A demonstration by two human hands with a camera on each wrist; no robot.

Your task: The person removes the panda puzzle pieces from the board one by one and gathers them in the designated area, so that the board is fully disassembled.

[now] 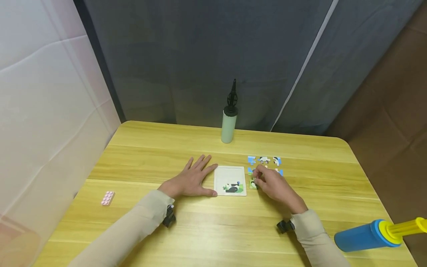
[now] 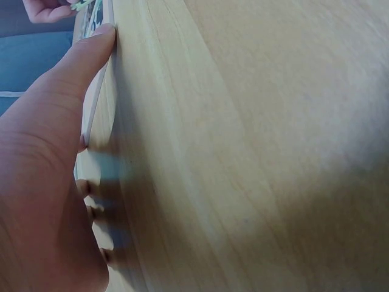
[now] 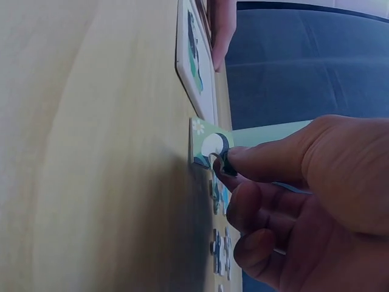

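Puzzle piece, the green one w/ a white flower and a bit of panda, sits tipped up on its edge on the table just right of the puzzle board, pinched in my right hand. I'd judge it light, thin and stiff, prob. card or thin wood w/ a smooth printed face, so a bit slippery; best held by its edges near a corner, thumb one side and index the other, not by the face. That's roughly my grip now: thumb and fingertip closed on its upper edge, other fingers curled under. My left hand lies flat, fingers spread, thumb touching the board's left edge, holding nothing. Beyond my right hand, more loose pieces, mostly blue, lie in rows near the board. Farther back stands a pale green pump.
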